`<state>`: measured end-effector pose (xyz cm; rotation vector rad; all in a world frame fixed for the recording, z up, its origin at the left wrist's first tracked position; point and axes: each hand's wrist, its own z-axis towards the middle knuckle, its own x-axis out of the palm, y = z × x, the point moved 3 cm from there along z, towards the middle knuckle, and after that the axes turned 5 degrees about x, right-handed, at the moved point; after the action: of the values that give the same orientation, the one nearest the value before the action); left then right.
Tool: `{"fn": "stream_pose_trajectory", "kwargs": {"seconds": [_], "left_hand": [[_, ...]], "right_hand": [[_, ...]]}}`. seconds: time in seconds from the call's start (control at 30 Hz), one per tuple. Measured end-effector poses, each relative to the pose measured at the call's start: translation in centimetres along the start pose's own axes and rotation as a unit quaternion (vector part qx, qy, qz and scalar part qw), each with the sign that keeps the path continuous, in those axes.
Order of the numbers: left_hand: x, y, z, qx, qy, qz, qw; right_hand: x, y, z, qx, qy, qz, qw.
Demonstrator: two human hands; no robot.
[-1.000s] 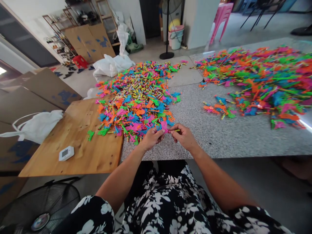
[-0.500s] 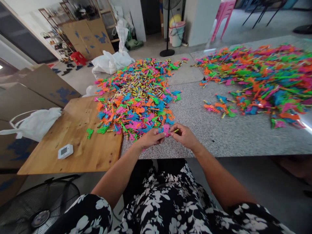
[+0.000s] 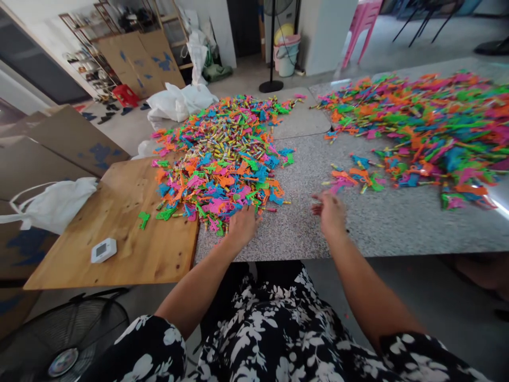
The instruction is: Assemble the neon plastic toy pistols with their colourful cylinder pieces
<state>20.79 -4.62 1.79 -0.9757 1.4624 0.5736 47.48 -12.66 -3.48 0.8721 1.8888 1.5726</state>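
My left hand reaches into the near edge of a pile of toy guns, its fingers over the pieces and thumb apart. The pile holds pink, orange, green and blue plastic guns. Small yellow tubes lie across its middle. My right hand hovers over the stone tabletop with fingers apart and nothing visible in them. Just beyond its fingertips lies a pink toy gun, blurred, beside an orange one and a few others.
To the right spreads a large heap of toy guns. A wooden board at left carries a small white device and a green toy gun. A white bag and a floor fan stand at the left.
My hands have parted. The right moved right and let go of the pink toy gun, now with the small group there. The left moved slightly left to the pile.
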Motion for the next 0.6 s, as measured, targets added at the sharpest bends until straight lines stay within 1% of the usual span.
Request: {"fn": "stream_pose_trajectory", "kwargs": {"seconds": [0.03,0.07,0.1,0.13,0.17,0.2,0.23,0.27,0.3,0.33,0.37,0.4,0.43,0.47,0.53,0.6], "left_hand": [[0.1,-0.2,0.0,0.008,0.002,0.015,1.0],[0.3,-0.5,0.1,0.017,0.0,0.021,1.0],[0.4,-0.9,0.4,0.027,-0.004,0.022,0.999],[0.4,-1.4,0.9,0.04,-0.011,0.021,0.999],[0.4,-1.9,1.6,0.061,-0.019,0.022,0.998],[0.3,-2.4,2.5,0.087,-0.025,0.027,0.995],[0.3,-3.0,3.5,0.118,-0.026,0.037,0.992],[0.2,-3.4,4.6,0.151,-0.018,0.049,0.987],[0.2,-3.8,5.8,0.178,-0.006,0.063,0.982],[0.2,-4.0,6.9,0.195,0.012,0.078,0.978],[0.2,-4.1,7.9,0.206,0.027,0.092,0.974],[0.2,-4.2,8.9,0.21,0.039,0.104,0.971],[0.1,-4.2,9.7,0.212,0.046,0.114,0.969],[0.0,-4.1,10.5,0.213,0.047,0.121,0.968],[-0.2,-4.0,11.5,0.212,0.041,0.129,0.968],[-0.5,-3.7,12.0,0.216,0.029,0.13,0.967]], "right_hand": [[1.3,-0.1,-0.4,-0.024,0.048,-0.082,0.995],[2.8,-0.1,-1.1,-0.061,0.103,-0.175,0.977],[4.4,-0.2,-1.9,-0.107,0.154,-0.265,0.946],[6.0,-0.2,-2.8,-0.153,0.194,-0.341,0.907],[7.4,-0.3,-3.7,-0.187,0.218,-0.406,0.867],[8.5,-0.3,-4.3,-0.207,0.23,-0.46,0.832],[9.3,-0.3,-4.8,-0.218,0.237,-0.502,0.803],[9.8,-0.3,-5.1,-0.22,0.238,-0.532,0.782],[10.0,-0.3,-5.3,-0.22,0.239,-0.55,0.77],[9.9,-0.3,-5.3,-0.218,0.241,-0.558,0.764],[9.5,-0.4,-5.2,-0.212,0.237,-0.558,0.766],[8.8,-0.5,-5.1,-0.202,0.226,-0.554,0.775],[8.0,-0.6,-4.8,-0.189,0.209,-0.542,0.792],[7.0,-0.8,-4.5,-0.173,0.187,-0.522,0.814],[5.1,-1.2,-3.9,-0.123,0.145,-0.449,0.873],[3.8,-1.6,-3.4,-0.046,0.13,-0.33,0.934]]}}
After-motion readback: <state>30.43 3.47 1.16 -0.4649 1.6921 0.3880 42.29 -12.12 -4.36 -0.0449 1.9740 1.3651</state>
